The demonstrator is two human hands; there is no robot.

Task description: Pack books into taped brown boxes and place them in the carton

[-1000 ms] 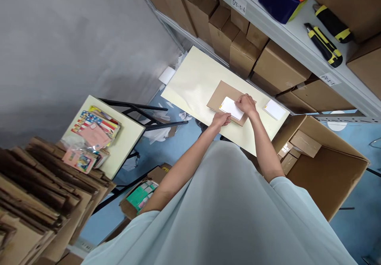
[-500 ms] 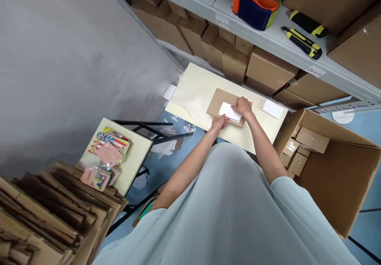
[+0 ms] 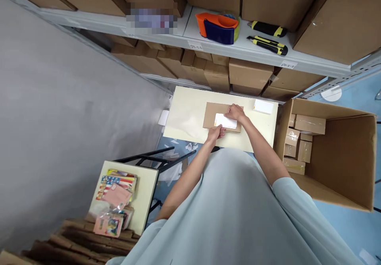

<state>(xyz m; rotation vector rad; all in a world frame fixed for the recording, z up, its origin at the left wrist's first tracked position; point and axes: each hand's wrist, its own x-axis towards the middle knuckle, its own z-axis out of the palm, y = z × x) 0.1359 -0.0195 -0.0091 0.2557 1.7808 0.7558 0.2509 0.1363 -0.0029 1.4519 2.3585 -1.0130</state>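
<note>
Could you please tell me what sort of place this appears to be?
It looks like a storeroom or packing area: a shelving rack lined with cardboard boxes, two box cutters on it, and a large open carton holding smaller taped boxes.

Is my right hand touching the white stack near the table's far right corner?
Apart: the head view plainly shows bare tabletop between your right hand and the white stack.
</note>
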